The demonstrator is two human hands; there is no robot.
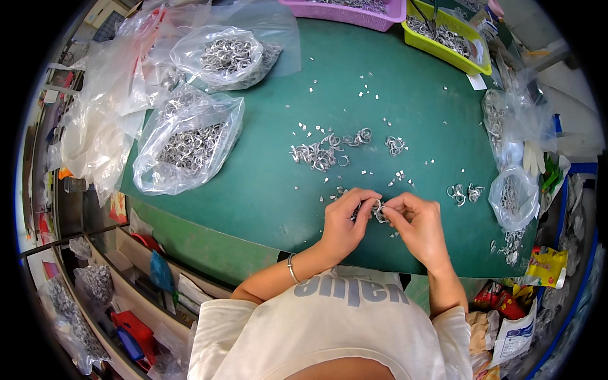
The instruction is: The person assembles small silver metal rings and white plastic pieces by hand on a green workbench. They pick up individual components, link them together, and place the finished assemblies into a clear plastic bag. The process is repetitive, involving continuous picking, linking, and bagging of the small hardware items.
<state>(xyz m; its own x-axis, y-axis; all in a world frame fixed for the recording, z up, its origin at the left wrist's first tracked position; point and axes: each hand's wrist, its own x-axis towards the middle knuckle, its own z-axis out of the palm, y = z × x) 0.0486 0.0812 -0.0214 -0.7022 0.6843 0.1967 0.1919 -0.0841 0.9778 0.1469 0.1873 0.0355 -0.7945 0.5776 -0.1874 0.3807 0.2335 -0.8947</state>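
Observation:
Close to the table's front edge my two hands meet over a few small silver rings (379,211). My left hand (345,218) is closed, its thumb and fingertips pinching the rings from the left. From the right, the thumb and forefinger of my right hand (418,225) pinch the same rings. Just beyond my fingers lies a loose pile of silver rings (316,155), with a smaller cluster of rings (396,145) to its right. Tiny pale metal bits (399,176) are scattered around them. Further right sit a few more rings (465,193).
Open plastic bags of rings (193,145) (228,56) stand on the green table (272,209) at the left. Along the far edge are a purple basket (380,20) and a yellow-green basket (443,56) holding metal pieces. Another bag (513,196) lies by the right edge. Drawers (114,253) stand open at lower left.

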